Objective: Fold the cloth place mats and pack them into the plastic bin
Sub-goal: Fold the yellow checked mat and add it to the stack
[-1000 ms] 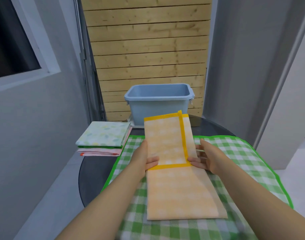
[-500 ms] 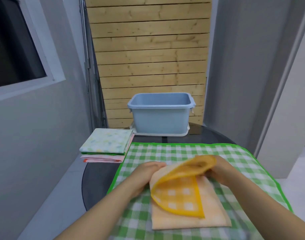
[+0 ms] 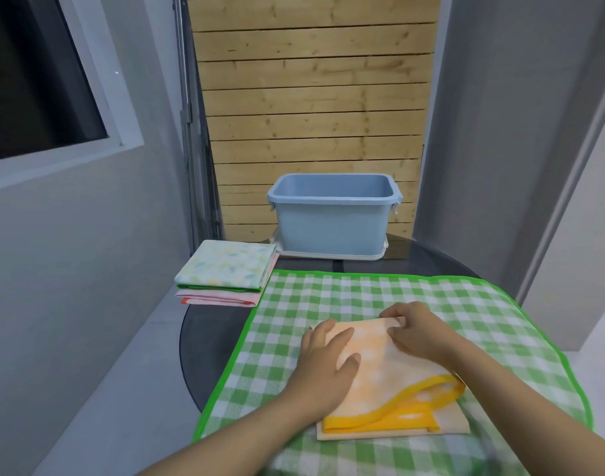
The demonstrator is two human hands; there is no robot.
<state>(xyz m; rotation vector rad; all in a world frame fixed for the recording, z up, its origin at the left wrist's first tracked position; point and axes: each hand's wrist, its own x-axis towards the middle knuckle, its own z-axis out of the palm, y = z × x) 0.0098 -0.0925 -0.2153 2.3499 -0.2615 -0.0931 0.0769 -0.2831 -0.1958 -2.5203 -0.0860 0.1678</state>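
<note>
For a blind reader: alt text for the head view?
Both hands, left hand and right hand, press a folded orange mat on a green checked mat. Behind: a blue bin and folded mats.

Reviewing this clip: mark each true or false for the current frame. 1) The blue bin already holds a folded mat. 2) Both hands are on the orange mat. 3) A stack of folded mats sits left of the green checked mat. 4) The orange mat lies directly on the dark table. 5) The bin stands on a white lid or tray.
1) False: the part of the blue bin interior that shows holds nothing.
2) True: left hand lies flat on the orange mat; right hand is at its far edge.
3) True: stack of folded mats.
4) False: it lies on the green checked mat.
5) True: white tray.
</note>
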